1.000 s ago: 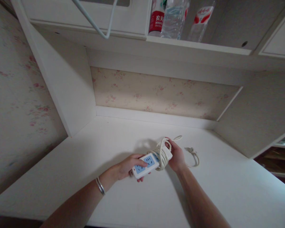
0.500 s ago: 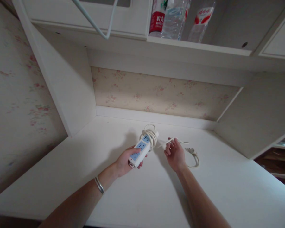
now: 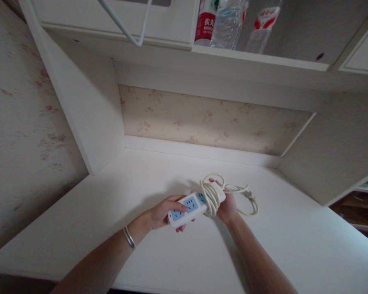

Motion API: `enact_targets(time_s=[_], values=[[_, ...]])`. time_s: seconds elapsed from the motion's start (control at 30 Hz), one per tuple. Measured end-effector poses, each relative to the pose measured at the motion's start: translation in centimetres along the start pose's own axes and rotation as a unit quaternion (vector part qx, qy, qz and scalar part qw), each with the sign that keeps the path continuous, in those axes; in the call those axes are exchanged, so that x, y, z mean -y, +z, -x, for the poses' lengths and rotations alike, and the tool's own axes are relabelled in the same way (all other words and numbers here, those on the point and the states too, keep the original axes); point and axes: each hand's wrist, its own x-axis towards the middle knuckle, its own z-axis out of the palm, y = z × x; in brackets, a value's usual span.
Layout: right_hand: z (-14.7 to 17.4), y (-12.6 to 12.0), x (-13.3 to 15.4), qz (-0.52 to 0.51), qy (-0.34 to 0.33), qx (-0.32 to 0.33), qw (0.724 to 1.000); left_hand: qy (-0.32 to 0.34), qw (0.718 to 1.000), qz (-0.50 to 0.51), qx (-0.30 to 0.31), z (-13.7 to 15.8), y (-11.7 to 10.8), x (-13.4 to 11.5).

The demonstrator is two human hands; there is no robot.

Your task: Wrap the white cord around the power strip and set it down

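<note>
The power strip (image 3: 190, 206) is held above the tabletop (image 3: 159, 257), its near end gripped by the left hand (image 3: 163, 212), thumb across the socket face. The right hand (image 3: 227, 207) is behind the far end; its grip is hidden and cannot be told. Loose turns of white cord (image 3: 214, 201) around that end could slip off if tipped. Slack leading to the plug (image 3: 248, 194), on the tabletop, could snag if pulled.
</note>
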Motion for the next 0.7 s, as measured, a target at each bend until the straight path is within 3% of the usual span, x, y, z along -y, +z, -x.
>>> enact_targets(time_s=[0.1,0.3,0.43,0.7], values=[[-0.2,-0.5,0.8,-0.049,0.011,0.001,0.999,-0.022,0.999,-0.035,-0.007,-0.1,0.2,-0.2],[-0.1,-0.9,1.2,-0.047,-0.070,0.003,0.996,-0.013,0.995,-0.091,-0.042,-0.3,0.4,-0.3],[0.2,-0.9,1.6,-0.049,-0.074,0.025,0.996,-0.019,0.992,-0.107,-0.062,-0.2,-0.1,-0.4],[-0.6,-1.1,1.5,-0.031,-0.131,-0.040,0.990,-0.015,0.984,-0.111,-0.135,-0.9,-0.9,0.0]])
